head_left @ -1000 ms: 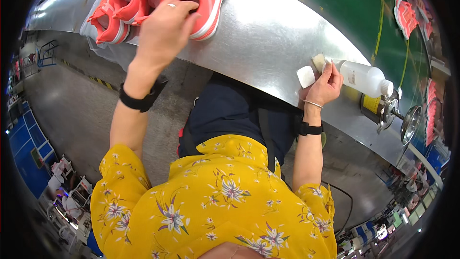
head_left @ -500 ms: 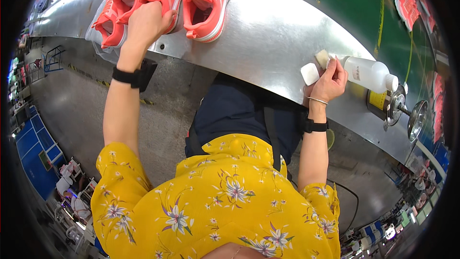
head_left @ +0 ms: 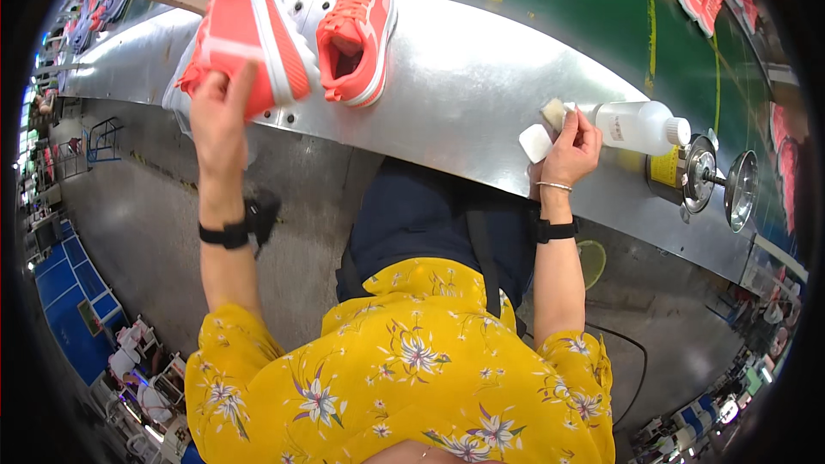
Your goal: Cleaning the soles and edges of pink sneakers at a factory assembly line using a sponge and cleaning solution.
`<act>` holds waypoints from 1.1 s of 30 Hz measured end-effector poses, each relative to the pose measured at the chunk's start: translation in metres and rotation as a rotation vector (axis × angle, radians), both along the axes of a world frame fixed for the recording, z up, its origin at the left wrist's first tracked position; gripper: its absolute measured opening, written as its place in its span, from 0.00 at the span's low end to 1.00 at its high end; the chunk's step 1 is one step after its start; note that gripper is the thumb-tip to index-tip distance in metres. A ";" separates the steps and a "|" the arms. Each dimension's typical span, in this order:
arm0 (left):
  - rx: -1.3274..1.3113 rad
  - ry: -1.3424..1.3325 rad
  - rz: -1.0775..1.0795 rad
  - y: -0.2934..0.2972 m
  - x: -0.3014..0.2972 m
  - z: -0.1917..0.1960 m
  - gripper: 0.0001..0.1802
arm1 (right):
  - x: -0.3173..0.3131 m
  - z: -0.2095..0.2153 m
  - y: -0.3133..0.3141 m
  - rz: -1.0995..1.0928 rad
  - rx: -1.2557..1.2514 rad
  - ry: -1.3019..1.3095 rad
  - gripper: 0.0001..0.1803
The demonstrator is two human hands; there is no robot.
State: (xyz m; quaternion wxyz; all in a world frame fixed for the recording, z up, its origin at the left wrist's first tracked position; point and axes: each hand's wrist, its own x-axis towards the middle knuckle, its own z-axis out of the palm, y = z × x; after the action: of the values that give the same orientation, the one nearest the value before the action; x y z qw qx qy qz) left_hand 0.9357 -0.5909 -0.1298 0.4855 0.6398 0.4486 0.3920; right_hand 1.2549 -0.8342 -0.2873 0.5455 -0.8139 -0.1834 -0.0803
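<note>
Coral shoe [head_left: 236, 34] hangs tilted over the left part of the metal bench [head_left: 464, 77], its white sole turned to the right; the left hand [head_left: 220, 120] has it gripped between thumb and curled fingers. Just beside it, a second coral shoe [head_left: 371, 34] stands upright on the bench. Farther right, the right hand [head_left: 574, 150] has its fingertips drawn together by a cream pad [head_left: 553, 111] and a white square pad [head_left: 535, 143]; whether they pinch anything, I cannot tell. A translucent bottle [head_left: 636, 126] lies just beyond, near a metal dispenser [head_left: 700, 174].
</note>
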 end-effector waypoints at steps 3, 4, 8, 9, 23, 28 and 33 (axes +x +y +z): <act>-0.032 -0.057 -0.110 -0.059 0.019 -0.011 0.11 | 0.004 -0.002 -0.006 -0.015 0.001 -0.016 0.08; -0.004 -0.012 -0.190 -0.079 0.027 -0.011 0.11 | 0.004 -0.001 -0.007 -0.015 -0.004 -0.016 0.08; -0.268 -0.037 -0.276 -0.144 0.046 -0.043 0.10 | -0.001 -0.001 -0.004 0.001 0.016 -0.003 0.09; -0.306 -0.019 -0.308 -0.153 0.048 -0.054 0.10 | -0.001 -0.001 -0.005 -0.002 0.019 -0.012 0.09; -0.077 0.309 -0.444 -0.163 0.071 -0.079 0.15 | -0.035 0.054 0.028 0.319 -0.006 -0.018 0.10; 0.175 0.321 -0.430 -0.172 0.086 -0.085 0.19 | -0.048 0.068 0.069 0.499 0.048 -0.155 0.13; 0.183 0.358 -0.457 -0.172 0.090 -0.081 0.18 | -0.060 0.061 0.047 0.476 -0.078 -0.232 0.14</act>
State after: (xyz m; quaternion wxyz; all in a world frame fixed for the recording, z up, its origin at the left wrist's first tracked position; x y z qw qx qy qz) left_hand 1.0259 -0.7631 -0.2108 0.4147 0.8243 0.3341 0.1923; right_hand 1.1954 -0.7873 -0.2265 0.4927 -0.7537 -0.4336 -0.0353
